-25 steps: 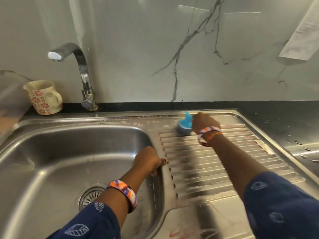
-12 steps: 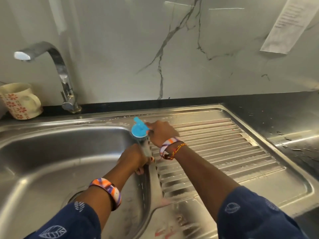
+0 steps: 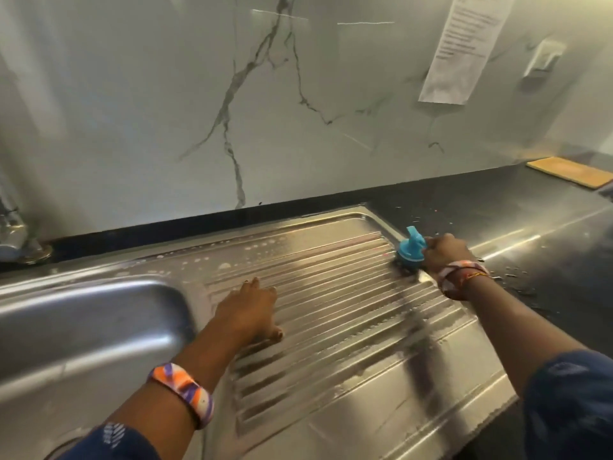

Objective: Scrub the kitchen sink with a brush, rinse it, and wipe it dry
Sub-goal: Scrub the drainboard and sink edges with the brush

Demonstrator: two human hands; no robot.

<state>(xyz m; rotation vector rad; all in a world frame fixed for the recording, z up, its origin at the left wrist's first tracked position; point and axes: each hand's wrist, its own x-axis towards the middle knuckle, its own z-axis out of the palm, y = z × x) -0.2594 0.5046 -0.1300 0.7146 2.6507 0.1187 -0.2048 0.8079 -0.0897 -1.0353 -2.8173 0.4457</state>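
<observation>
The steel sink has a basin (image 3: 83, 327) at the left and a ribbed drainboard (image 3: 348, 327) to its right, dotted with soap foam along the back. My right hand (image 3: 444, 252) grips a blue-topped scrub brush (image 3: 411, 252), which is pressed down at the drainboard's far right corner. My left hand (image 3: 248, 310) rests flat, fingers straight, on the ribs just right of the basin.
The tap's base (image 3: 20, 240) stands at the far left against the marble wall. A black wet countertop (image 3: 530, 227) runs to the right, with a wooden board (image 3: 570, 171) at its back. A paper sheet (image 3: 461, 48) hangs on the wall.
My right hand has swept the brush from the basin's edge across to the drainboard's far right corner. My left hand left the basin rim and now lies flat on the ribs. The view swung right.
</observation>
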